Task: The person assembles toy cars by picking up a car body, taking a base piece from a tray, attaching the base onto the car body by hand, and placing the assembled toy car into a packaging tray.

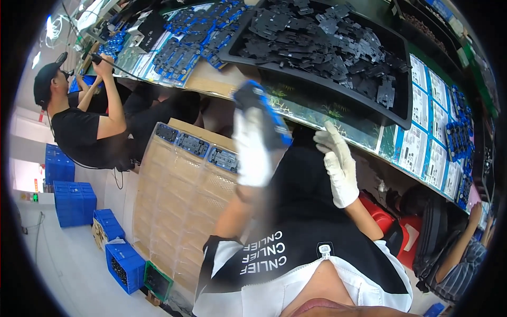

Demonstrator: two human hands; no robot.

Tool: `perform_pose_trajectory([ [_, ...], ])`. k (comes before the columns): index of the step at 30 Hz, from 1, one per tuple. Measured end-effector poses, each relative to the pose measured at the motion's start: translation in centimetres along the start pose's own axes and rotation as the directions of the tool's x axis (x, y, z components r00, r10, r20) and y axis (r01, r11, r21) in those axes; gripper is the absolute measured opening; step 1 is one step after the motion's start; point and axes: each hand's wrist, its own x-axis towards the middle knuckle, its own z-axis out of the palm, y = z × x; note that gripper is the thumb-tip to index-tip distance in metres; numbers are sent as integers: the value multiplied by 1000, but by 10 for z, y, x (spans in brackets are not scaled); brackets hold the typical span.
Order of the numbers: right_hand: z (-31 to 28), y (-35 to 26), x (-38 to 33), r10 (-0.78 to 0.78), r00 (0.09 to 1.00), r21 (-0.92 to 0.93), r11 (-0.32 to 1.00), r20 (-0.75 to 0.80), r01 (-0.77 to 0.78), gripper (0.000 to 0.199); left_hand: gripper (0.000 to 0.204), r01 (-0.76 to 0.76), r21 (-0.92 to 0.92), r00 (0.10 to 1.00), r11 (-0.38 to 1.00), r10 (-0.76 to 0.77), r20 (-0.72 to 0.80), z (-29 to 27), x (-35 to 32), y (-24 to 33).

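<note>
Clearly, a blue-and-black plastic part (pixel 261 113) is held in the gloved left hand (pixel 252 150), fingers closed round its lower end, the rest projecting above the grip. It is judged light, rigid and best gripped by its edges. Beside it, the right hand (pixel 338 166) is empty, fingers loosely spread.

Scene evenly and brightly lit from overhead; lamp glare blows out the upper left corner. Strong fisheye distortion: the workbench (pixel 211 82) edge bends, and a black border rings the frame. The left hand (pixel 252 145) is smeared by motion blur; the right hand (pixel 338 166) is fairly sharp. Shadows soft beneath the bench.
</note>
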Motion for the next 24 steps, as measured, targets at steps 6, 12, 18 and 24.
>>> perform_pose_trajectory([
  [6, -17, -5, 0, -8, 996, -98, 995, -92, -1, 46, 44, 398, -116, 909, 910, -408, -85, -40, 122, -160],
  [12, -34, 1, -4, 66, 981, -86, 993, -181, -83, 42, 32, 446, -394, 888, 804, -451, 85, -41, 180, -211],
  [18, -52, 16, 0, 149, 970, 15, 989, -190, -149, 37, 31, 458, -310, 885, 833, -461, 67, -49, 203, -216],
  [24, -54, 23, 10, 193, 959, 79, 980, -207, -180, 33, 31, 424, -219, 902, 879, -430, 19, -60, 222, -240],
])
